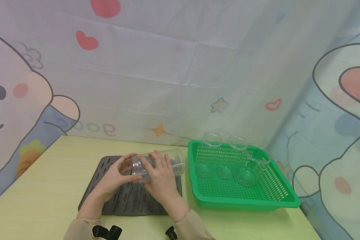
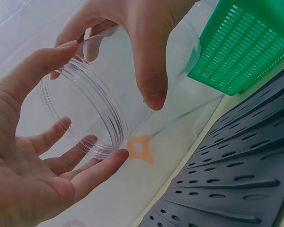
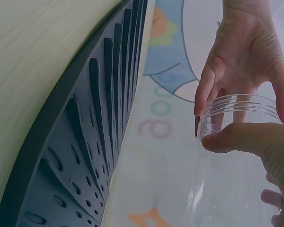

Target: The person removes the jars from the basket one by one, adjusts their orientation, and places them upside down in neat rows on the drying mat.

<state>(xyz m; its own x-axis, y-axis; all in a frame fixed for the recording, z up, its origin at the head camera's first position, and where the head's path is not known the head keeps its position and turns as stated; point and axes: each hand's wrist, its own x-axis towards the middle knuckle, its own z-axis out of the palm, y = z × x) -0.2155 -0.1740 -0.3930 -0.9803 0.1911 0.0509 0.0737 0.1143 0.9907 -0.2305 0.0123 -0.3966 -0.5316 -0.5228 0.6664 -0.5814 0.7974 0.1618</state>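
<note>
Handling step: clear jar lies on its side in both hands, above the dark mat; judged a mid-air turn or transfer.
Right hand: gripping the jar's body.
Left hand: thumb and fingers grasping the threaded rim.
Jar mouth: uncovered; no contents visible.
Next move: appears to call for steady two-handed support while righting the jar.
Green basket: three clear containers standing inside, no contents visible.

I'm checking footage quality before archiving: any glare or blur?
Head view: bright, with small glints on the clear jar; left wrist view: dimmer, backdrop soft; right wrist view: backdrop lettering blurred, pale streak along the jar's side.
</note>
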